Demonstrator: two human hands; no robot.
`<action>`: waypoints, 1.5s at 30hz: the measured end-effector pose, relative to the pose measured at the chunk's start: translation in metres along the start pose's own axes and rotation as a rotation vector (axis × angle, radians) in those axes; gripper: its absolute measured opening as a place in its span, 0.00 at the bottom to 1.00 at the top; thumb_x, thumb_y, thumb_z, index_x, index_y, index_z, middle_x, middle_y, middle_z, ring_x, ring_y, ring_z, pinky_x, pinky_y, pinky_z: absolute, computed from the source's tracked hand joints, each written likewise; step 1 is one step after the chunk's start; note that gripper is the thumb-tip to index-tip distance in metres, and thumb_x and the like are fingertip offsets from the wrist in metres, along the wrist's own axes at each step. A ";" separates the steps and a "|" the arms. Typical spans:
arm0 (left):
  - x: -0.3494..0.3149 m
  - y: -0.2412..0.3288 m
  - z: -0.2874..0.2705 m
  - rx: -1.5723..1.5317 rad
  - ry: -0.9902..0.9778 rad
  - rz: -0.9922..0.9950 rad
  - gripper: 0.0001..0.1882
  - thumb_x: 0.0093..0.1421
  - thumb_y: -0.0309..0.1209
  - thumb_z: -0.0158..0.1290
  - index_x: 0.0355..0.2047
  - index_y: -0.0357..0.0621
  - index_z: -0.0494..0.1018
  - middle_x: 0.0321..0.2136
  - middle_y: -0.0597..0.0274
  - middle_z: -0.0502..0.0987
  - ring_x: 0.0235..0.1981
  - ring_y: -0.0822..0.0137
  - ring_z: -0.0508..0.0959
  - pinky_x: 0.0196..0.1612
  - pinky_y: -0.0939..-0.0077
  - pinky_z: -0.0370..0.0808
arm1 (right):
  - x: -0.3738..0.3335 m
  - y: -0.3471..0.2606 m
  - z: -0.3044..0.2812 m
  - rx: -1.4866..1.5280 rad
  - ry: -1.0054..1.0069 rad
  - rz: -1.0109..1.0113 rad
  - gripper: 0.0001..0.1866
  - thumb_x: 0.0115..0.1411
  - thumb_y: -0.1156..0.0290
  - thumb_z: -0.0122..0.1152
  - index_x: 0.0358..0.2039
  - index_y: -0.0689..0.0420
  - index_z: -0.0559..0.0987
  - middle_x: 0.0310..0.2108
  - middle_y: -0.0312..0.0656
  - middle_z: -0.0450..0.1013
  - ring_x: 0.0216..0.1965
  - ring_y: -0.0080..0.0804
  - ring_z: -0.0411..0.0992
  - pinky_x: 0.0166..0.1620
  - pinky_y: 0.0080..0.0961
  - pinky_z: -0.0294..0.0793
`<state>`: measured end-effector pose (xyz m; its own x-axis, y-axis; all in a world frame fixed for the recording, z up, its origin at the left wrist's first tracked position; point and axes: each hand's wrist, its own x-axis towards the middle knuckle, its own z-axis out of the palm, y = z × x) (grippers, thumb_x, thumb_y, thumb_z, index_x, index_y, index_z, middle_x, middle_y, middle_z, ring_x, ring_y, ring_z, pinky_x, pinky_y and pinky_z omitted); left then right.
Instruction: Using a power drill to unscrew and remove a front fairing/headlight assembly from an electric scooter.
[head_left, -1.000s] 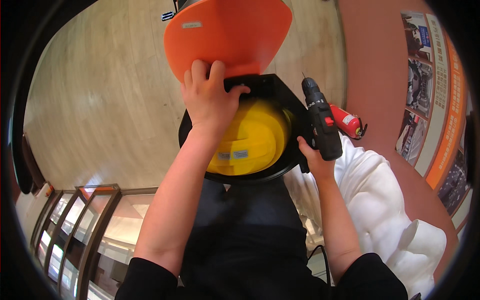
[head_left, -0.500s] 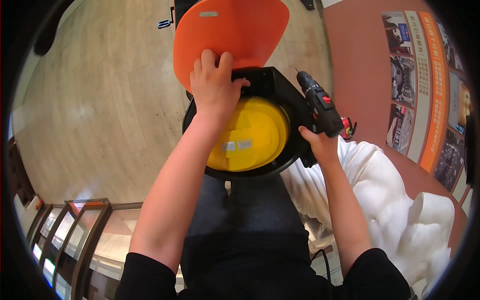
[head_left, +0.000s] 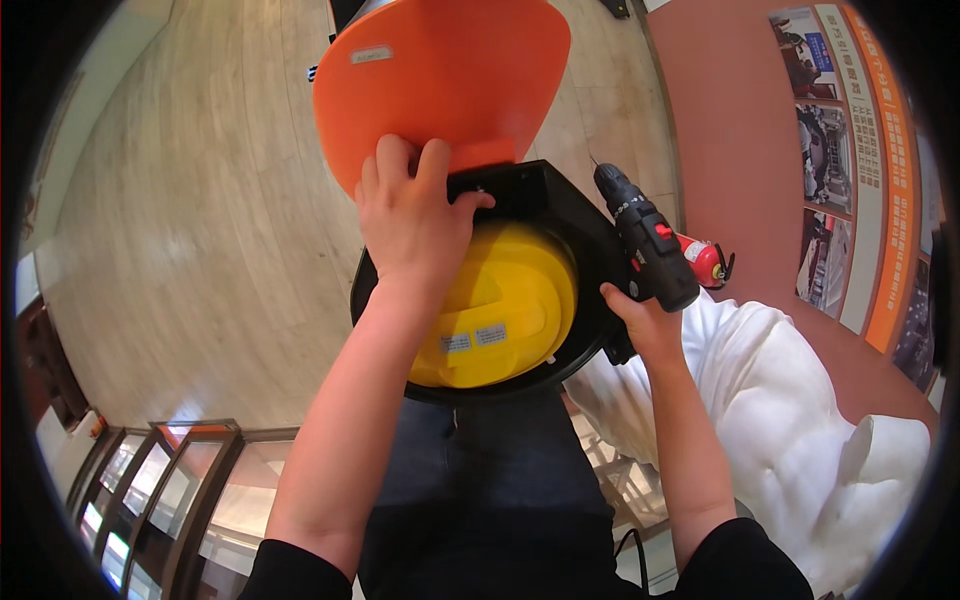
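An orange rounded panel (head_left: 440,80) with a small label stands at the far edge of a black rounded housing (head_left: 590,280). Inside the housing sits a yellow domed shell (head_left: 500,300) with two small labels. My left hand (head_left: 410,215) is closed at the panel's lower edge, fingers bent against the orange face. Its thumb reaches across to the black bracket (head_left: 515,185), beside a small shiny piece of metal. My right hand (head_left: 645,320) is wrapped round a black and red cordless drill (head_left: 655,245), bit pointing away from me. The drill's handle is mostly hidden, and the right thumb lies by the housing's rim.
On the right are a white sculpted figure (head_left: 770,400) and a red fire extinguisher (head_left: 705,262). A reddish-brown wall (head_left: 730,130) carries a printed display (head_left: 830,160). Wooden flooring (head_left: 220,220) stretches to the left, with dark-framed glass panels (head_left: 180,490) at lower left.
The whole assembly sits lower in the picture, and the orange panel has shifted slightly left. My left hand stays at the panel; my right hand keeps hold of the drill.
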<state>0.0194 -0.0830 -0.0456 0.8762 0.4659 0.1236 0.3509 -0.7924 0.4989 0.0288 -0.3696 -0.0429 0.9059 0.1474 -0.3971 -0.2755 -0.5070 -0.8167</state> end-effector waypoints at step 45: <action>0.000 -0.010 0.004 0.031 0.101 0.095 0.25 0.37 0.35 0.77 0.31 0.47 0.73 0.36 0.62 0.71 0.38 0.52 0.74 0.40 0.58 0.75 | -0.007 0.006 0.011 -0.010 0.145 -0.126 0.30 0.52 0.74 0.81 0.55 0.60 0.77 0.44 0.36 0.75 0.44 0.26 0.73 0.51 0.27 0.74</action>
<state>0.0172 -0.0770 -0.0541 0.8686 0.4244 0.2557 0.2796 -0.8459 0.4543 0.0177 -0.3644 -0.0497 0.9700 0.0869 -0.2269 -0.1544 -0.5009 -0.8516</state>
